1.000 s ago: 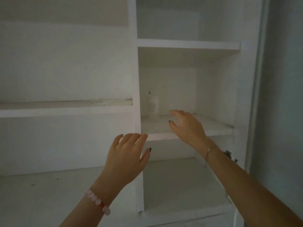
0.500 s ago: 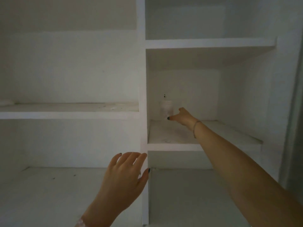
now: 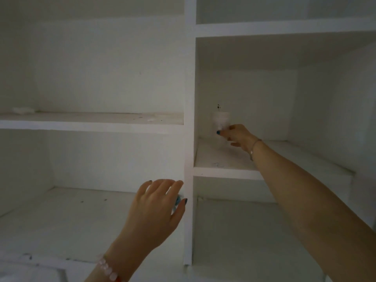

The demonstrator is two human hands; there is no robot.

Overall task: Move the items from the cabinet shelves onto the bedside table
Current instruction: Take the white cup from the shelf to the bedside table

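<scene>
Cabinet shelves (image 3: 87, 121) filled the view, white and dim, split by an upright divider (image 3: 189, 139) into a wide left bay and a narrower right bay. The bedside table was not in sight. On the left shelf lay only specks and a small pale scrap (image 3: 22, 110) at its far left end; what it was could not be told.

The right arm reached deep into the right bay, over the middle shelf (image 3: 223, 169). At the back of that shelf stood the one clear item, a small white cup-like container (image 3: 220, 119), upright, close to the rear wall. The right hand (image 3: 237, 136) had its thumb and fingers at the container's lower part, apparently closing round it, though blur made it impossible to tell whether the grip was complete.

The left hand (image 3: 156, 208) was relaxed and spread, holding nothing, hovering by the divider's front edge above the lower shelf.

Judging from this, the danger lay in the grip: fingertips low on a light, pale container at full reach could tip it backward against the wall or knock it over, spilling whatever it held. The dim light and white-on-white surfaces would make the edges hard to judge.
</scene>
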